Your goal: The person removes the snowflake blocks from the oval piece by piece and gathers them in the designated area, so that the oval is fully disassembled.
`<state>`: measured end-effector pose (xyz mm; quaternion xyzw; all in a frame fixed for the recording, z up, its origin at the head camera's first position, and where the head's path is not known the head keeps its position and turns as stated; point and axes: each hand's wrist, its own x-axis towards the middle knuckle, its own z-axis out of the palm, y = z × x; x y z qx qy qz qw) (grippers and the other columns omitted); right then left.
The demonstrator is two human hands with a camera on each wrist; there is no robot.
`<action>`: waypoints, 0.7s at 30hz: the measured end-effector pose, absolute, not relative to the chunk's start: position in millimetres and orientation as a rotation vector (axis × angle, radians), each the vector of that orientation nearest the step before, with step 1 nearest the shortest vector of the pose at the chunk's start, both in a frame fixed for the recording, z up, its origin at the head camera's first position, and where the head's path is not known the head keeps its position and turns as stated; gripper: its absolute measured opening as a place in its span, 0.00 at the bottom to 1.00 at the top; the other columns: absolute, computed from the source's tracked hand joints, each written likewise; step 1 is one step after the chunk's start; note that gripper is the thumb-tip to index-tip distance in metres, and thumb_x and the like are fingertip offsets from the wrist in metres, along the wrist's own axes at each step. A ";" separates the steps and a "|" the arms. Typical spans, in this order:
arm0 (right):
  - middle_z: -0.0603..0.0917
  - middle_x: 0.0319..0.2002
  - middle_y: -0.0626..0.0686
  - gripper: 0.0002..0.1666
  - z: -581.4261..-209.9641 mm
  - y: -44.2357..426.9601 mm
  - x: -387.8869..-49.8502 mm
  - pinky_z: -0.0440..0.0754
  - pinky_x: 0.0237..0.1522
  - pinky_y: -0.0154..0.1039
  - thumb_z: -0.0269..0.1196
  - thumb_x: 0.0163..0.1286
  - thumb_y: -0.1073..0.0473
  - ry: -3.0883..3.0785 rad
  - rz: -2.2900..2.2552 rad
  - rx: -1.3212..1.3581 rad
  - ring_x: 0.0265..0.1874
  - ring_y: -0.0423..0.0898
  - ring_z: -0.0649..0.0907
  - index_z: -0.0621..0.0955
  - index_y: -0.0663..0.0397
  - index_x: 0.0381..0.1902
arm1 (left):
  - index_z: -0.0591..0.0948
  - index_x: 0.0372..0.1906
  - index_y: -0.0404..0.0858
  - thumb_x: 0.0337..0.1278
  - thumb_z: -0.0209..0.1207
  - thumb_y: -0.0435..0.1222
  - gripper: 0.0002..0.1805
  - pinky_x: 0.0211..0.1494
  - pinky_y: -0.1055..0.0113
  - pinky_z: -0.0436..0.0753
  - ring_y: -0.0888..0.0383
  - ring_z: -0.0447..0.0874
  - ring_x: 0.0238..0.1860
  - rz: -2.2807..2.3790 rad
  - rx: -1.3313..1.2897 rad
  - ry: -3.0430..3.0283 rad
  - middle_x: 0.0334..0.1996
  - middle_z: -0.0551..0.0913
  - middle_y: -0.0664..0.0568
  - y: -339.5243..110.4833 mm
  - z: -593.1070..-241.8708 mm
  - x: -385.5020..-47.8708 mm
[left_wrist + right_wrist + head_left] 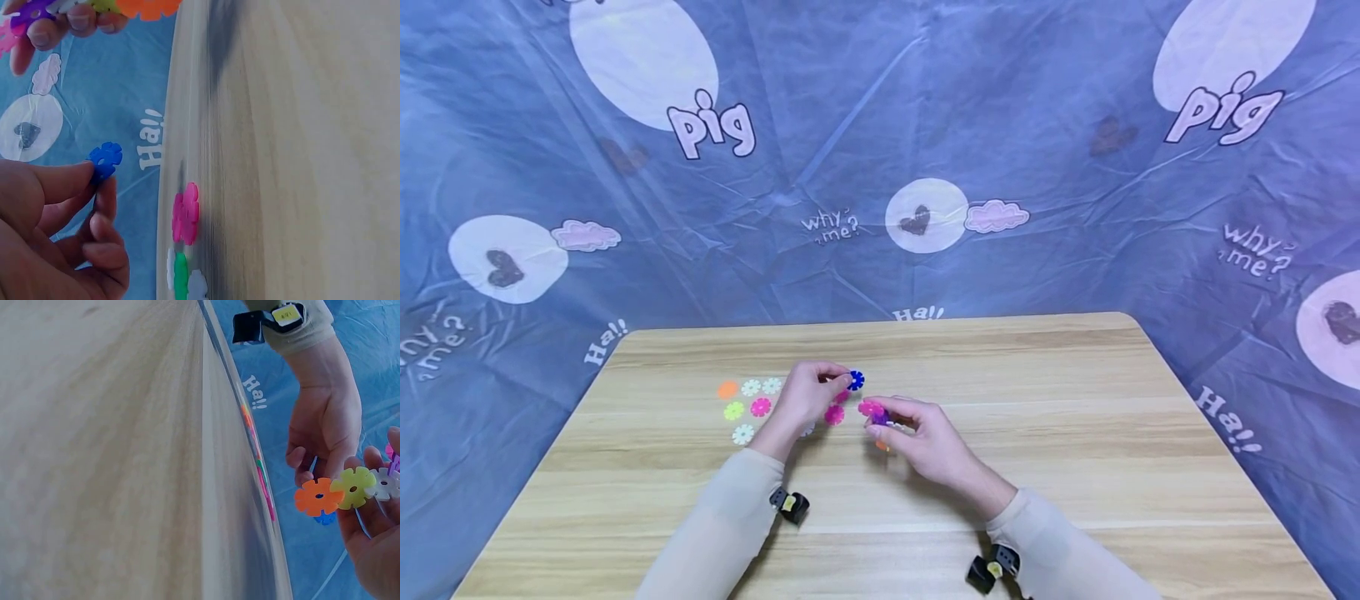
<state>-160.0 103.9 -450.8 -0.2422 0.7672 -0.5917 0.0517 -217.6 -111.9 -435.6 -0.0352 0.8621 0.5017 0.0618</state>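
Between thumb and forefinger, my left hand (808,393) pinches a blue snowflake disc (857,381), raised above the table. My right hand (931,442) holds a chain of linked snowflake discs. In the right wrist view its orange disc (317,497) joins a yellow-green disc (353,488), then a white disc (384,484). The purple disc (32,14) and the pink disc (6,39) at the other end show in the left wrist view. The blue disc is apart from the chain's pink end in the head view.
Loose discs lie flat around and behind my left hand: an orange one (727,389), a yellow-green one (733,410), several white ones (742,433) and pink ones (761,407). A green disc (180,275) shows low in the left wrist view. The wooden table (1075,400) meets a blue printed cloth (865,125).
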 end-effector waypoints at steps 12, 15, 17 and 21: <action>0.89 0.56 0.67 0.23 -452.5 103.6 -159.1 0.85 0.65 0.37 0.70 0.75 0.61 2.283 -1.831 -0.750 0.53 0.44 0.89 0.84 0.62 0.65 | 0.91 0.51 0.36 0.68 0.69 0.32 0.10 0.46 0.62 0.87 0.53 0.89 0.40 1.379 -0.147 2.653 0.43 0.92 0.44 -108.7 -442.2 -234.0; 0.89 0.56 0.66 0.23 -452.8 103.7 -158.7 0.85 0.64 0.37 0.70 0.75 0.61 2.283 -1.830 -0.752 0.54 0.44 0.89 0.84 0.62 0.65 | 0.91 0.50 0.37 0.68 0.69 0.32 0.09 0.47 0.60 0.87 0.53 0.88 0.39 1.331 -0.165 2.665 0.42 0.92 0.45 -106.7 -442.2 -238.5; 0.89 0.56 0.66 0.23 -452.9 103.7 -158.6 0.85 0.65 0.37 0.70 0.75 0.61 2.282 -1.832 -0.754 0.54 0.44 0.89 0.84 0.62 0.65 | 0.91 0.49 0.37 0.68 0.69 0.33 0.09 0.51 0.57 0.87 0.53 0.88 0.41 1.284 -0.160 2.689 0.44 0.92 0.45 -105.3 -442.1 -241.4; 0.89 0.56 0.67 0.23 -453.3 103.3 -158.6 0.84 0.65 0.36 0.70 0.75 0.62 2.279 -1.838 -0.762 0.54 0.43 0.89 0.84 0.63 0.65 | 0.91 0.48 0.36 0.68 0.69 0.33 0.08 0.58 0.53 0.87 0.51 0.88 0.43 1.205 -0.137 2.729 0.44 0.92 0.45 -102.4 -442.0 -246.6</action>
